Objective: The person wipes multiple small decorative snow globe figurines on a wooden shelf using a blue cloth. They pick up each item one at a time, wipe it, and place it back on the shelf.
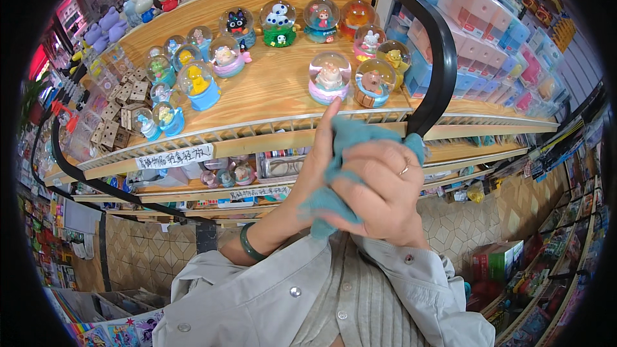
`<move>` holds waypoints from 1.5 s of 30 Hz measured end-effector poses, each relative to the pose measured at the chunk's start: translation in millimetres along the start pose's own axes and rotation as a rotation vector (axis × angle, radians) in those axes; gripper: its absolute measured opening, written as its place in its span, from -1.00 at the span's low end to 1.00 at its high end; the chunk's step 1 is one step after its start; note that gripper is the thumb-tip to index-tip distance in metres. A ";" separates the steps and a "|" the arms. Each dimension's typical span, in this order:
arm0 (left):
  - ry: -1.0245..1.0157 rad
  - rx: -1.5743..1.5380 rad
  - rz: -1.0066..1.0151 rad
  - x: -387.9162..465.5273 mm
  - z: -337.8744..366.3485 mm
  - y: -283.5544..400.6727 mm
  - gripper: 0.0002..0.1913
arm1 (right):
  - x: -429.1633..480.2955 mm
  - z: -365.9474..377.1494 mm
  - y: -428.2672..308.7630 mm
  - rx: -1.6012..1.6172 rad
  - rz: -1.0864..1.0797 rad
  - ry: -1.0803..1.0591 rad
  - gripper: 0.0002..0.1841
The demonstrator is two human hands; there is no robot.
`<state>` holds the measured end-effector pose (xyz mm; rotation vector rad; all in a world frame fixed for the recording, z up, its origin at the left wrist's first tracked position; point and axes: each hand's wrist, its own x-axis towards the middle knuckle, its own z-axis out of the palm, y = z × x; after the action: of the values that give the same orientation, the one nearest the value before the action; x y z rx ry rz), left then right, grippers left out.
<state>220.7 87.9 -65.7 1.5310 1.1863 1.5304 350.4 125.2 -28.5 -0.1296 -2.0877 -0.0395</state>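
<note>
Teal cloth [354,137], blurred by motion, is bunched between my two hands in front of the shelf edge. My right hand [381,185], wearing a ring, is closed around it. One digit of my left hand [315,166] points up beside the cloth; its other fingers are hidden, and a dark green bangle circles that forearm. Whether anything is wrapped inside the cloth cannot be seen. Just beyond stand a snow globe with a pink and lilac base [329,78] and one with a brown animal figure [375,83]. A globe with a yellow figure [198,84] stands further left.
More snow globes, including one with a black cat [236,26], line the wooden shelf [270,77]. Wooden dice-like blocks [118,106] are piled at left. A black curved rail [446,58] rises right of my hands, before stacked clear boxes [472,38]. A metal guard [241,129] edges the shelf.
</note>
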 end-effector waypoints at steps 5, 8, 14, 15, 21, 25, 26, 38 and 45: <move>-0.015 0.089 0.195 -2.1 -1.1 -0.1 -0.25 | 3.9 -8.6 5.9 0.089 0.482 0.044 -0.50; -0.012 0.362 0.278 -6.0 -3.8 3.2 -0.24 | 2.2 -12.4 5.5 0.240 0.587 0.024 -0.59; 0.033 0.553 0.611 4.2 -2.8 7.7 -0.25 | -1.1 -10.9 7.9 0.210 0.569 0.086 -0.67; 0.044 0.574 0.639 5.5 -2.9 8.9 -0.25 | -1.9 -10.8 9.2 0.208 0.559 0.107 -0.68; 0.043 0.581 0.690 8.1 -4.3 20.0 -0.20 | -12.4 -0.5 5.3 0.821 1.037 0.590 -0.80; 0.123 0.489 0.552 12.9 -1.1 25.3 -0.10 | -17.0 22.2 3.1 0.899 0.906 0.775 -0.59; 0.145 0.491 0.518 13.9 -1.5 26.4 -0.08 | -18.9 22.9 3.7 0.730 0.661 0.624 -0.35; -0.033 0.340 0.404 18.2 -1.2 30.4 0.11 | -23.5 19.9 13.2 0.512 0.645 0.554 -0.52; -0.114 0.355 0.313 16.7 0.8 39.7 0.19 | -7.9 0.4 4.7 1.168 1.205 0.812 -0.52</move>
<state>225.5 88.7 -22.9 2.0934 1.2443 1.4528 354.5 129.3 -35.6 -0.5085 -0.7313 1.5213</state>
